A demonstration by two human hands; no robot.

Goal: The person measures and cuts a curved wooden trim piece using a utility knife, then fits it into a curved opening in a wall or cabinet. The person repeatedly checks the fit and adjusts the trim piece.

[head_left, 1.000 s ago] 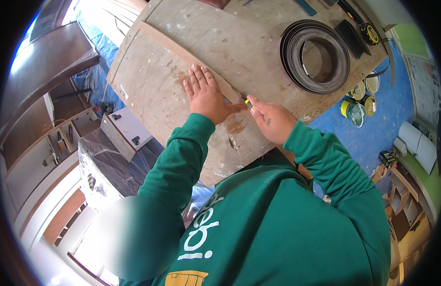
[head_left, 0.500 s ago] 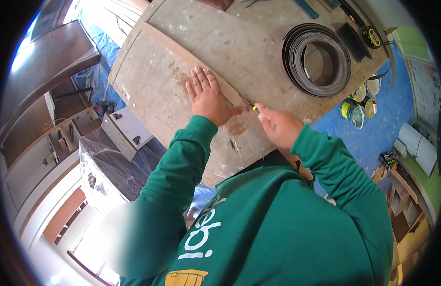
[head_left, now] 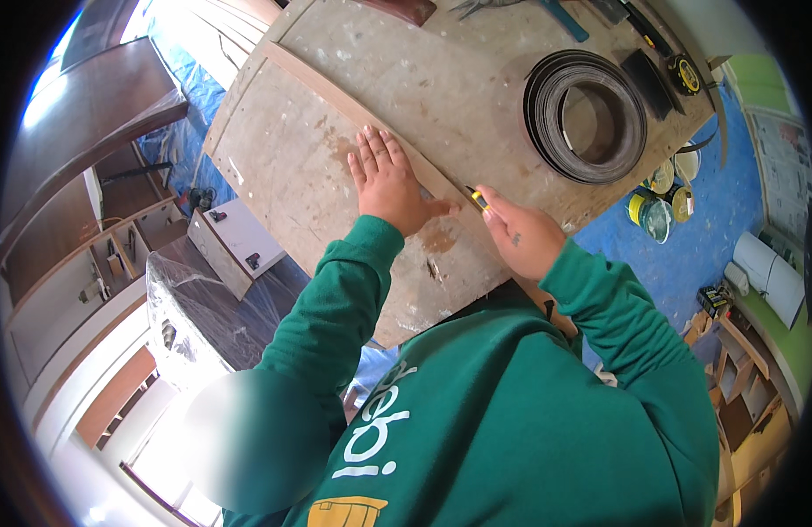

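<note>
A long, thin light-wood strip (head_left: pixel 331 92) runs diagonally over the stained worktable (head_left: pixel 283 167). My left hand (head_left: pixel 388 180) lies flat across the strip, fingers stretched toward the far side and thumb out to the right. In my right hand (head_left: pixel 524 237) is a yellow-and-black utility knife (head_left: pixel 479 199), gripped near its front end. The knife is just right of my left thumb, by the strip's right edge. I cannot tell whether its blade touches the wood.
A large dark coil of edge banding (head_left: pixel 537 123) stands right of the strip. Behind it lie pliers (head_left: pixel 479 8), a teal-handled tool (head_left: pixel 566 19) and a tape measure (head_left: pixel 684 75). Paint buckets (head_left: pixel 657 220) stand on blue floor sheeting to the right. Plastic-wrapped furniture (head_left: pixel 195 299) is at left.
My right hand and the knife have shifted slightly right, away from my left thumb, and more of the knife shows. My left hand stays flat on the strip. The view has shifted slightly.
</note>
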